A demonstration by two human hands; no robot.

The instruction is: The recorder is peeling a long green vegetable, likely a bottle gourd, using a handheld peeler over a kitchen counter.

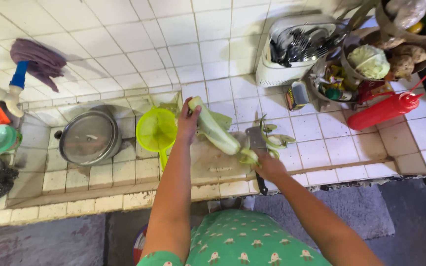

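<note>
With the left hand (188, 120) gripping the far end of the pale green gourd (214, 129) over the cutting board (213, 160), the right hand (268, 166) — clenched on the peeler (mostly hidden) — does best with shallow strokes, away from those left fingers.

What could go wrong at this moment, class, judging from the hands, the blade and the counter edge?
The right hand works beside the cleaver, so a slip could cut it. The cleaver's handle overhangs the counter edge and might get knocked off. The long gourd, gripped by the left hand, could slide off the cutting board.
</note>
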